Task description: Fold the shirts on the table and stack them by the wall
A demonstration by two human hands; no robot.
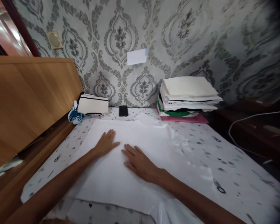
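A white cloth [154, 137] lies spread over the patterned sheet, mostly flat, with wrinkles and loose folds along its right side and near corner. I cannot tell for sure whether it is a garment. My left hand [106, 143] rests palm down on its upper left part, fingers stretched out and thumb apart. To the right and a little nearer, my right hand [140, 163] also lies flat on the cloth with fingers spread. Neither hand grips anything.
Folded cloths stand in a tall stack [189, 93] at the back right. At the back left are a smaller folded pile [93, 105] and a blue patterned cloth [76, 113]. A black wallet-like item [123, 111] lies by the wall. A wooden panel [32, 102] borders the left; a white cable [238, 124] hangs right.
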